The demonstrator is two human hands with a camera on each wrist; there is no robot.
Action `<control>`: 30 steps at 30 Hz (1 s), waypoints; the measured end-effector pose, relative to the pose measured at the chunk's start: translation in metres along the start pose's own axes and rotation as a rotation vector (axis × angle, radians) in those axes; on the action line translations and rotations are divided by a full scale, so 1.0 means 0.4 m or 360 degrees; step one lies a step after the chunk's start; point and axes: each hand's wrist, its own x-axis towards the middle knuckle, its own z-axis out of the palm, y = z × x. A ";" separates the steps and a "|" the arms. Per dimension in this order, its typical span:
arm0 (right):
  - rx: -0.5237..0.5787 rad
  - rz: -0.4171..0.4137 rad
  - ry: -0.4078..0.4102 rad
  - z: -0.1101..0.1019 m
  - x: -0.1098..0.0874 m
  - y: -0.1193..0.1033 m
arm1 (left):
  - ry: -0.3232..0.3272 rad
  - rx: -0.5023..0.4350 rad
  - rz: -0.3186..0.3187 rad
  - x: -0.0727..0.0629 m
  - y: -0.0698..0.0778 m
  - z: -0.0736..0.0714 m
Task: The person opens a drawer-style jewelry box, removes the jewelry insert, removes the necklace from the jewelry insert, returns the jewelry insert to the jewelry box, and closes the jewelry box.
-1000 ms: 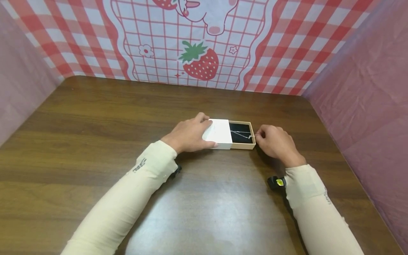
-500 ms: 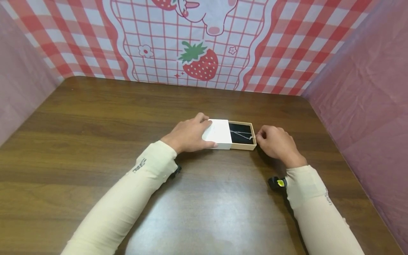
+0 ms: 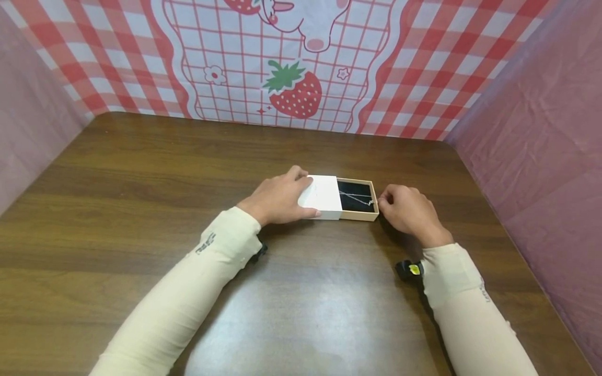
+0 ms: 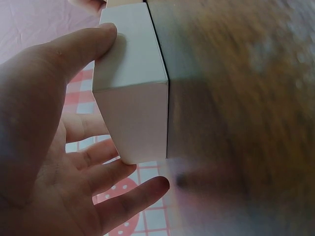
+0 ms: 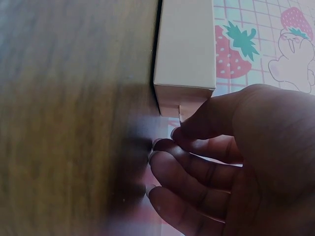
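A white jewelry box sleeve (image 3: 326, 197) lies on the table, its tan drawer (image 3: 359, 215) pulled partway out to the right. Inside the drawer, a thin silver necklace (image 3: 369, 203) rests on black padding (image 3: 354, 188). My left hand (image 3: 281, 199) grips the sleeve's left part, thumb on the near side and fingers at the far side. At the drawer's right end, my right hand (image 3: 410, 211) pinches a small thin pull tab (image 5: 179, 114) between thumb and forefinger. The other right fingers are loosely curled beneath, as the right wrist view shows. The sleeve hides the rest of the drawer.
The brown wooden table (image 3: 141, 172) extends around the box. Behind it hangs a red-and-white checked cloth (image 3: 432, 62) with strawberry prints, and pink cloth (image 3: 541, 130) borders the right side. Each wrist wears a small black camera (image 3: 406, 269).
The drawer and my right hand have shifted very slightly to the right since a second ago, baring a little more padding. My left hand and the sleeve stay in place.
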 end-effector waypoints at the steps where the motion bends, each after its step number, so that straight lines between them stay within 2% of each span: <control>1: 0.0002 0.0002 -0.0001 0.000 0.000 0.000 | 0.0000 -0.0001 -0.0001 0.000 0.000 0.000; 13: 0.0010 0.0000 0.0036 -0.005 -0.009 0.014 | 0.0011 0.0015 0.0024 0.003 -0.002 0.002; 30: 0.0008 0.0003 0.0077 -0.003 -0.009 0.030 | -0.0013 -0.0021 -0.0018 0.002 0.005 -0.001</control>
